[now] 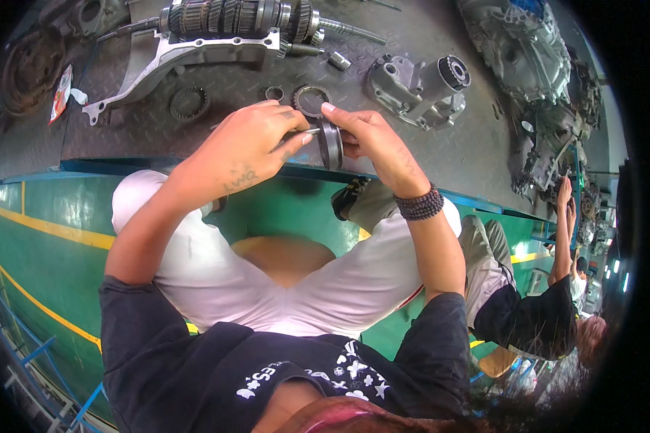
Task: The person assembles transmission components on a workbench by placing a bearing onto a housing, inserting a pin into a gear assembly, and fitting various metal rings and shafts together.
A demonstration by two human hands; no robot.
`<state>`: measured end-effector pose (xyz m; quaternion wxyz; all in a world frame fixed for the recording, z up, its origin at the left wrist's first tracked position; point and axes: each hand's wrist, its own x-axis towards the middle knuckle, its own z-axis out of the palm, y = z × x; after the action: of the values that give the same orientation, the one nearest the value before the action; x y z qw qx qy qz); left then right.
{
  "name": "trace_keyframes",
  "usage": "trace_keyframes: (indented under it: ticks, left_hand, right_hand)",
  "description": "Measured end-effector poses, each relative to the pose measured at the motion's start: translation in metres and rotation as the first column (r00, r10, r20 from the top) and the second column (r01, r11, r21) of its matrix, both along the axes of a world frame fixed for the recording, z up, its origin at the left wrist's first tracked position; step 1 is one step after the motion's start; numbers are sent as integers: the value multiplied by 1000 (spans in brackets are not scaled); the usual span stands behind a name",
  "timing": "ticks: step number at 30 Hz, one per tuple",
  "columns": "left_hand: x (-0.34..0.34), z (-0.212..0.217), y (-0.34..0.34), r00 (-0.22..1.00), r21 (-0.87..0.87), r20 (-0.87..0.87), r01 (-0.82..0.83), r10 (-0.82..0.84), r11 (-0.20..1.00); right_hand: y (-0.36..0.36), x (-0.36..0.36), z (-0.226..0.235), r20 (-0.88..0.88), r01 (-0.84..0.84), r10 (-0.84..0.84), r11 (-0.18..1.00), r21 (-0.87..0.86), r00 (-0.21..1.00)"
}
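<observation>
At the near edge of the metal bench, my right hand grips a dark metal ring part that stands on edge, its thumb raised at the top and its fingers behind. My left hand is closed around a thin metal rod-like tool. The tool's end points at the ring's side; whether it touches cannot be made out. Just beyond the ring part lies a toothed metal ring, with a smaller ring beside it. A dark toothed ring lies farther left.
A geared shaft assembly stretches along the far side behind a cast housing. A short metal cylinder lies near it. Right of centre sits an aluminium housing; larger castings stand beyond. Another person works at the right.
</observation>
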<state>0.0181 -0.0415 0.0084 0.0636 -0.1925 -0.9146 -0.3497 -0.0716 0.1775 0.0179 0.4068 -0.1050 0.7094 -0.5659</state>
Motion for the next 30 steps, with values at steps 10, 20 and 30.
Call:
trace_keyframes:
  ticks: [10,20,30]
  left_hand:
    - [-1,12,0,989,-82,-108,-112,102,990]
    - [2,5,10,992,-27,-8,-125,125,992]
    - [-1,13,8,995,2,-14,-96,96,995]
  right_hand:
    - [6,4,5,-285,-152,167,986,75,944]
    - [14,9,3,-641,-234,249,966,110,726]
    - [9,8,5,-600,-133,189,982,137,778]
